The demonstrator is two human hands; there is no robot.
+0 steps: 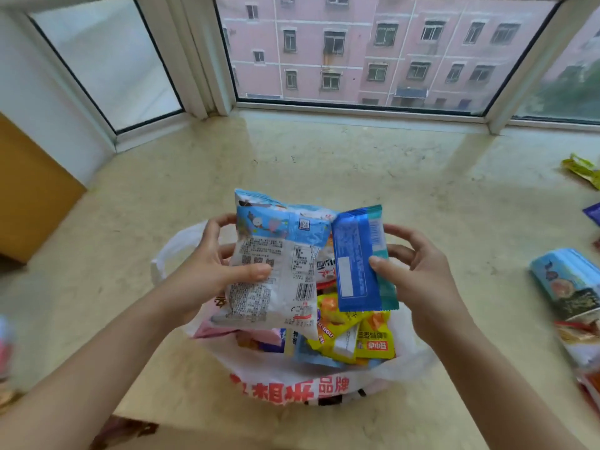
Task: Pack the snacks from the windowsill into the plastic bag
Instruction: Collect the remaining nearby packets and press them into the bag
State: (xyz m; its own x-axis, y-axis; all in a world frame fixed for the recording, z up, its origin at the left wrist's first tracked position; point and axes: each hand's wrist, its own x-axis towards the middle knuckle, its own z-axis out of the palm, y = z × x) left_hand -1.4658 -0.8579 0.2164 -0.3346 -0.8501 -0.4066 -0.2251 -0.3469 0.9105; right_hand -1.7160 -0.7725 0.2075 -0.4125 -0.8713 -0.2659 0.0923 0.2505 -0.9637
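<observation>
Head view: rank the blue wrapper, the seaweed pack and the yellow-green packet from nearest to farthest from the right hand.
1. Blue wrapper: held in the right hand, over the bag.
2. Seaweed pack: on the sill to the right, near the frame edge.
3. Yellow-green packet: far right, back toward the window.

Window and building beyond the sill

A pink apartment building (pixel 373 50) is showing through the window (pixel 383 60) at twelve o'clock, while a wooden cabinet (pixel 29 193) is standing at nine o'clock beside the white frame (pixel 191 56).
</observation>
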